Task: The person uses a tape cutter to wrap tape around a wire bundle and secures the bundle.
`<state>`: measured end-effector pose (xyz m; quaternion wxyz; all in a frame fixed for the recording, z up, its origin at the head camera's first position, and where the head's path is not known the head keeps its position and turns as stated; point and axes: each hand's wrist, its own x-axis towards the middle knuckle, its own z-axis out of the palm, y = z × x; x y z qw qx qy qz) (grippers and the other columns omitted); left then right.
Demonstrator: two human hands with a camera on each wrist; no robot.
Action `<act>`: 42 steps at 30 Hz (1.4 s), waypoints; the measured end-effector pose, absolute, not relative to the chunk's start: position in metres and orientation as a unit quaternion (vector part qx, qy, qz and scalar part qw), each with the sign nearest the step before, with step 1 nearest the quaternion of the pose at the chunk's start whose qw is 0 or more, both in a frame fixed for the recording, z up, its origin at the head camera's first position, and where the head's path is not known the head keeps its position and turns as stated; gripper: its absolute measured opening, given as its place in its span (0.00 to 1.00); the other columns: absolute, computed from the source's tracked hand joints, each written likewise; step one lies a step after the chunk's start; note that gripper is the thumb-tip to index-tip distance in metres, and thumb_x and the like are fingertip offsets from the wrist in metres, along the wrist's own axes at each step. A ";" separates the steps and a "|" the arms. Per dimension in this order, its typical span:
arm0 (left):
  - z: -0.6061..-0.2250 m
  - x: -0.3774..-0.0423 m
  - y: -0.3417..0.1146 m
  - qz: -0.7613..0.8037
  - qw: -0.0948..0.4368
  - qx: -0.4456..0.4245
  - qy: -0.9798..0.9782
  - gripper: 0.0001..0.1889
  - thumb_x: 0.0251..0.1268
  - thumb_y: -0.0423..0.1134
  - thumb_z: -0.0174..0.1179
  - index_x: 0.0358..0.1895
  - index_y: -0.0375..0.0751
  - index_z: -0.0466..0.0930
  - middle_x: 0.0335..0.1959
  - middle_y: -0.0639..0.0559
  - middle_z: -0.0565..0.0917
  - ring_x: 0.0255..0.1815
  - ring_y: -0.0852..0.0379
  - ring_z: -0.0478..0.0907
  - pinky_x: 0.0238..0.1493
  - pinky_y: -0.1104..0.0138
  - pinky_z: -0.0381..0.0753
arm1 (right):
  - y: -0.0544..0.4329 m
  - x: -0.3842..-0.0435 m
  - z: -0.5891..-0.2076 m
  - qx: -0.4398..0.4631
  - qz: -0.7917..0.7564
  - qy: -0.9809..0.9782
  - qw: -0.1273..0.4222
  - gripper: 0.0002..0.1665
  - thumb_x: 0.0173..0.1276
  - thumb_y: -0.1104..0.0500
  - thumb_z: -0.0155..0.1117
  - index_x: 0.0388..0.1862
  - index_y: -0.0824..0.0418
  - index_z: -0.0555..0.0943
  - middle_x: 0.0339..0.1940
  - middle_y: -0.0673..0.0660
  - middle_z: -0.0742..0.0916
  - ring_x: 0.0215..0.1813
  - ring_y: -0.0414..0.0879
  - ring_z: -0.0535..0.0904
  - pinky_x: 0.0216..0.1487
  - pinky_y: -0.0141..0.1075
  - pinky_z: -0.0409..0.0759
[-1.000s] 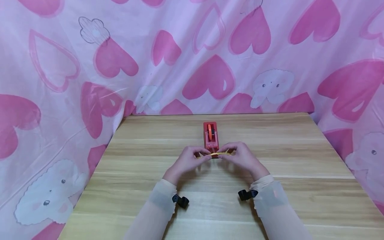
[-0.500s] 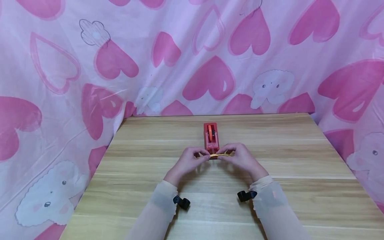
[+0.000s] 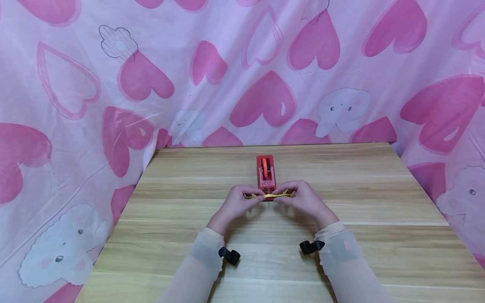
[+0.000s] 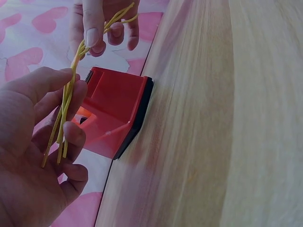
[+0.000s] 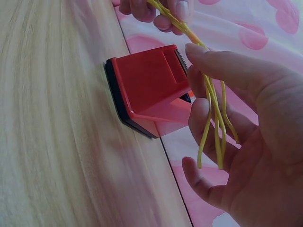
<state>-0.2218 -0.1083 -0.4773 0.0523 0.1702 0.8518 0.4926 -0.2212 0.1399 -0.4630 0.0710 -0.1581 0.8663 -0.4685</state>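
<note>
A thin bundle of yellow cords [image 3: 270,195] stretches between the two hands, just over the front of a red tape dispenser [image 3: 268,185]. My left hand [image 4: 38,123] pinches one part of the bundle between thumb and forefinger, with loose cord ends hanging across its palm. My right hand [image 5: 251,99] pinches the other part the same way, and several cord ends dangle beside its curled fingers. Between the fingertips, the cords lie close together, with an orange tinge at the middle. An orange roll [image 3: 265,168] sits in the dispenser, whose toothed cutting edge [image 5: 181,59] faces the hands.
A wooden table [image 3: 182,244] bears the dispenser near its far side. Behind it and on both sides hangs a pink curtain [image 3: 212,101] with hearts. Black wrist cameras [image 3: 229,255] are strapped to both forearms.
Both hands keep nearly the same place and keep their pinch on the cords. The cord ends by the left hand show more plainly now, and the bundle between the hands looks straighter.
</note>
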 end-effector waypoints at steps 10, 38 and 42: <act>-0.477 -0.222 -0.110 0.492 0.046 0.180 0.850 0.04 0.66 0.47 0.72 0.40 0.59 0.93 0.45 0.61 0.89 0.48 0.57 0.80 0.46 0.60 0.75 | 0.142 -0.224 -0.470 -0.174 -0.466 0.861 0.101 0.12 0.67 0.46 0.75 0.48 0.44 0.90 0.51 0.47 0.91 0.52 0.46 0.82 0.54 0.43 0.77; -0.478 -0.224 -0.109 0.454 0.037 0.193 0.869 0.05 0.63 0.42 0.74 0.39 0.58 0.93 0.41 0.61 0.88 0.45 0.60 0.81 0.47 0.63 0.77 | 0.139 -0.222 -0.471 -0.181 -0.466 0.861 0.090 0.06 0.67 0.50 0.76 0.42 0.42 0.90 0.48 0.46 0.91 0.54 0.45 0.83 0.58 0.46 0.77; -0.479 -0.224 -0.109 0.446 0.036 0.192 0.873 0.05 0.63 0.42 0.74 0.40 0.58 0.93 0.41 0.62 0.88 0.44 0.61 0.81 0.47 0.63 0.77 | 0.138 -0.221 -0.468 -0.176 -0.460 0.866 0.087 0.06 0.66 0.52 0.76 0.42 0.42 0.91 0.48 0.46 0.91 0.55 0.45 0.84 0.59 0.47 0.78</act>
